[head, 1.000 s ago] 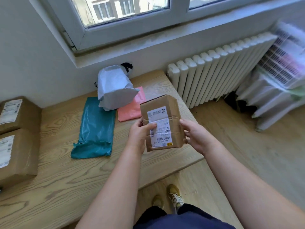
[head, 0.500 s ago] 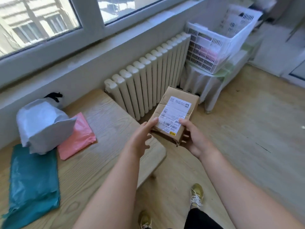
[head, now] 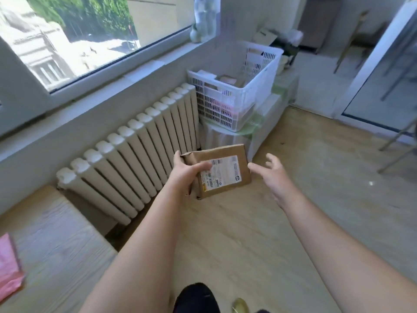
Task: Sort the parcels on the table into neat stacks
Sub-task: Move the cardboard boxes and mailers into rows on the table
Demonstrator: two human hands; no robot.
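**A:** We've got the cardboard parcel [head: 228,163] up in the air, off the surface [head: 56,240] and out over the floor [head: 248,245] in front of the radiator [head: 135,150]. Only one hand is carrying it, and that's our worry.

**B:** Agreed. Our left hand [head: 187,175] grips only the left end, thumb laid across the top face beside the shipping label [head: 222,175], fingers wrapped round the far side. All the weight hangs to the right of that grip, so we'd say the box could pivot and slip to the floor.

**A:** And our right hand [head: 274,175]?

**B:** Wide and holding nothing, fingers spread, palm turned toward the parcel's right edge. It sits just beside that edge, but we cannot tell whether the index tip touches cardboard.

**A:** So no real support there. The other risk is that we're facing the white basket [head: 237,96] on its covered stand, well apart from the surface. If the parcel lands in there, it joins no stack.

**B:** True. And the pink mailer [head: 9,267] lies on the surface at the left edge of view, only partly visible.

**A:** And the pose?

**B:** Both forearms reach forward, and the left wrist bends in toward the box. The parcel is tilted, label side up toward us. There's some blur, so we'll leave the finer finger detail.
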